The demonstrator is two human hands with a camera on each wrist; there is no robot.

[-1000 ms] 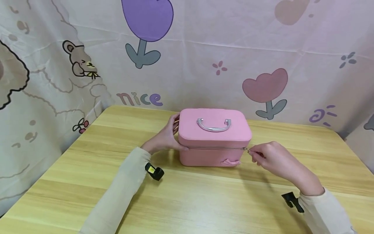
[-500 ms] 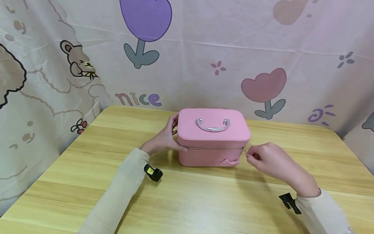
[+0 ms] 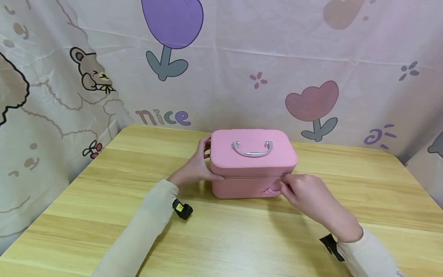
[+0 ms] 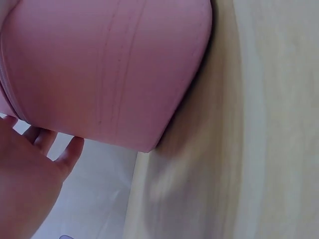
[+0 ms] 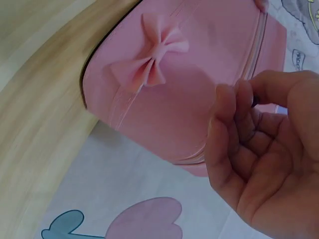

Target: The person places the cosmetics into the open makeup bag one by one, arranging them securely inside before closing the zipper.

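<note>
A pink vanity case (image 3: 242,188) with a silver handle (image 3: 253,154) stands upright on the table, its lid down. Around its left end my left hand (image 3: 197,163) grips it, thumb on the front and fingers toward the back; in the left wrist view those fingers (image 4: 74,152) touch its side. My right hand (image 3: 309,198) is at the front right corner, thumb and fingertips pinched on the zipper pull, which they mostly hide. The zipper (image 3: 249,176) runs along the front below the lid. A pink bow (image 5: 155,52) sits on the front, beside my right fingertips.
The case stands near the back of the wood-grain table (image 3: 221,238). Behind it hangs a printed cloth (image 3: 228,96) with flowers and bears, which also covers the left side. Black camera mounts (image 3: 182,209) sit at both wrists.
My right hand has moved left with the zipper pull, from just outside the right corner to the front of the case. The left hand keeps its grip, and the case has barely shifted.
</note>
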